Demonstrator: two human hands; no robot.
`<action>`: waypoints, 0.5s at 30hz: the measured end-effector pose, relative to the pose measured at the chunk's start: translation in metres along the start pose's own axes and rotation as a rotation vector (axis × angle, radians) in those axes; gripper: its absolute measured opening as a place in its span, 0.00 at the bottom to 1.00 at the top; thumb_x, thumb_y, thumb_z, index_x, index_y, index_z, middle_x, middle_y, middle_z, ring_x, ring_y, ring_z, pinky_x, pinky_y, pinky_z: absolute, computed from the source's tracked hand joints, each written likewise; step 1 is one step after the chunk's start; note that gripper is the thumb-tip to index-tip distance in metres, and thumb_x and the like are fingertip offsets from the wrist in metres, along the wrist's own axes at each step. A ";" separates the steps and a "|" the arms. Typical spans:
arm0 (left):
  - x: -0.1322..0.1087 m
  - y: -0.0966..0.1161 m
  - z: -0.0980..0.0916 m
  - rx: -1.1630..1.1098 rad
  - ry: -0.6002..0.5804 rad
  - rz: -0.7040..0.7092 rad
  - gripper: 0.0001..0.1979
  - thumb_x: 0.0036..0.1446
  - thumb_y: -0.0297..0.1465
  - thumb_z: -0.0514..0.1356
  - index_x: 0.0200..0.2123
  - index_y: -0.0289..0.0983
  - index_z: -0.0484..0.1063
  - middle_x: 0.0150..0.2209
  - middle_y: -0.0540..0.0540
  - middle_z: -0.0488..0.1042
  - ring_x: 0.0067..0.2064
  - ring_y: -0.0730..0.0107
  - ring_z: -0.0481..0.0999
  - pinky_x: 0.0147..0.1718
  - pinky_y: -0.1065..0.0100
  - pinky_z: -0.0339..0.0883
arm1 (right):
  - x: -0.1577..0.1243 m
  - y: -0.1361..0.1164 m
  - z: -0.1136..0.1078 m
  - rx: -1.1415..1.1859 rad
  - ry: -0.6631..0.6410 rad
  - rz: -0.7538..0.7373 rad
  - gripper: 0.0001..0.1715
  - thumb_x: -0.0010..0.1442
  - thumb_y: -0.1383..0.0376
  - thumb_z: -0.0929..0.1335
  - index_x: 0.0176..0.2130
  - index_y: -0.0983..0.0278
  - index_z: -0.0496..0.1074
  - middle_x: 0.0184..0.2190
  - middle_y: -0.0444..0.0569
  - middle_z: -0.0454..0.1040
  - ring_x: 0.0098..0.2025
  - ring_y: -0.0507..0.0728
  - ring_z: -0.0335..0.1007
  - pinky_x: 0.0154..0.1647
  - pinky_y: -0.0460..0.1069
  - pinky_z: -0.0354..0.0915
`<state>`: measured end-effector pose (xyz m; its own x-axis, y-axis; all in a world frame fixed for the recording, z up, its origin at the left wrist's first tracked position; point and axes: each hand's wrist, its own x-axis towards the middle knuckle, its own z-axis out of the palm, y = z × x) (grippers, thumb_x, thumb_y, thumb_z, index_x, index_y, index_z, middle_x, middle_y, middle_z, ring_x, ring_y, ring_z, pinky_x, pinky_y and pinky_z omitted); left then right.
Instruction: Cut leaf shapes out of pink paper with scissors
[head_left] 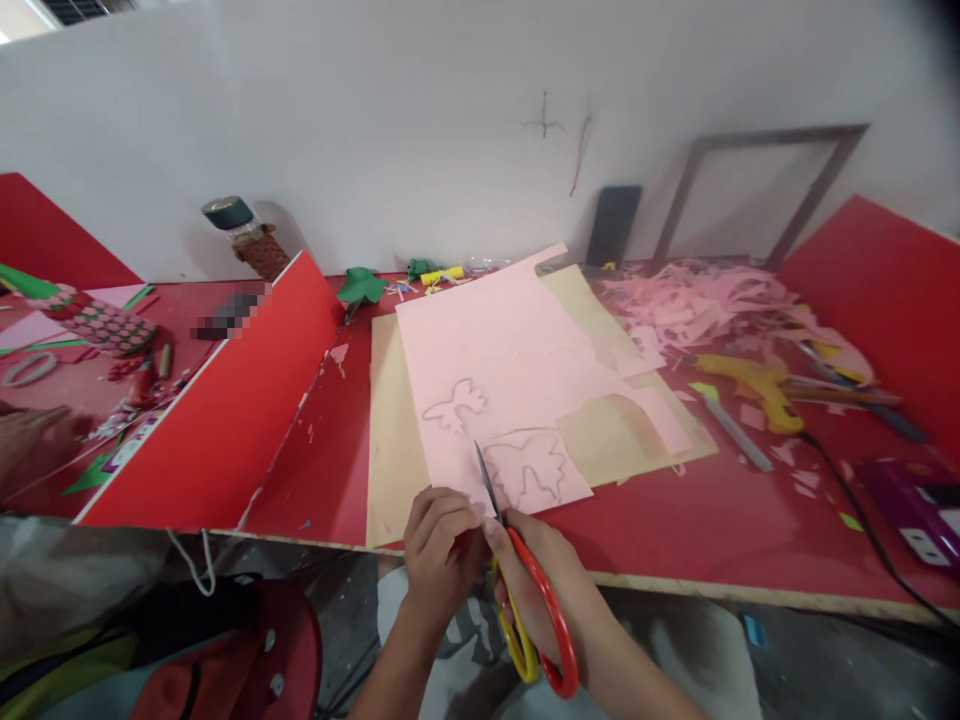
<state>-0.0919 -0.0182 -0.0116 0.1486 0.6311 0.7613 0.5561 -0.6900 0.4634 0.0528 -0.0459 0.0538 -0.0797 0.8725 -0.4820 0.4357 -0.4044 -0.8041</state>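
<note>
A pink paper sheet [487, 340] with cut-away parts on its right side lies over tan paper [388, 420]. Two outlines are drawn in dark line on its lower part: a small one at left and a larger one near the bottom right corner. My left hand [444, 545] is curled at the sheet's near edge, fingers closed on the pink paper. In my right hand [544, 560] are scissors [551, 615] with one red and one yellow handle. Their blades point away from me over the sheet, between the two outlines. Whether the blades are fully closed is hard to see.
Red upright panels stand left [247, 390] and right [885, 290]. At right lie pink paper shreds [697, 305], a yellow glue gun [750, 385] with its cord, a cutter knife [735, 430] and a purple box [911, 510]. Another person's hand [34, 440] shows at far left.
</note>
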 end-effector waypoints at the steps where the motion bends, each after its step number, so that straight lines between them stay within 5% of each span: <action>1: 0.000 0.000 0.000 0.001 0.002 0.002 0.11 0.56 0.19 0.65 0.36 0.39 0.70 0.31 0.48 0.76 0.39 0.65 0.76 0.39 0.62 0.74 | 0.000 0.001 0.001 0.005 0.003 -0.006 0.25 0.68 0.43 0.60 0.36 0.59 0.68 0.24 0.48 0.75 0.31 0.60 0.76 0.32 0.49 0.64; 15: -0.001 -0.002 0.003 -0.001 0.028 0.006 0.12 0.53 0.17 0.66 0.35 0.37 0.71 0.31 0.48 0.76 0.39 0.66 0.74 0.39 0.62 0.73 | 0.009 0.014 0.009 -0.194 0.034 -0.060 0.20 0.72 0.54 0.56 0.37 0.61 0.68 0.33 0.55 0.79 0.34 0.61 0.75 0.37 0.50 0.62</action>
<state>-0.0904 -0.0165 -0.0142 0.1287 0.6169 0.7764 0.5547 -0.6938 0.4594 0.0503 -0.0465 0.0354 -0.0823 0.9036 -0.4203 0.5957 -0.2935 -0.7477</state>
